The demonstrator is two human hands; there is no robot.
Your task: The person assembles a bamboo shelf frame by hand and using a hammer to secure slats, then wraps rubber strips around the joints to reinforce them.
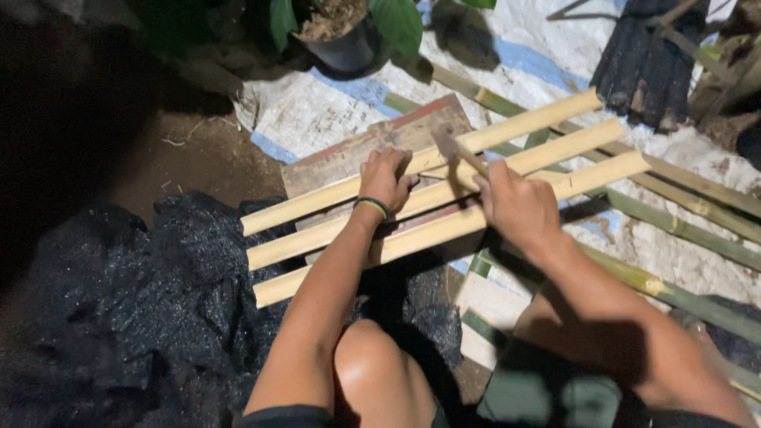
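Left hand: my left hand (386, 178) presses flat, fingers spread, on the uppermost of three pale split bamboo slats (444, 190).
Right hand: my right hand (519, 204) is closed around a thin-handled hammer (453, 147), head over the top slat.
Slats: they lie parallel across a worn flat wooden board (349, 150), ends overhanging both its edges.
Room: black mesh netting (143, 301) crowds the left ends; green bamboo poles (682, 230) lie just beyond the right ends.

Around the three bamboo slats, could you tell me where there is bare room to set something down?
Free: dirt left of the board; white sheet beyond the slats. Crowded: where left hand and right hand work.
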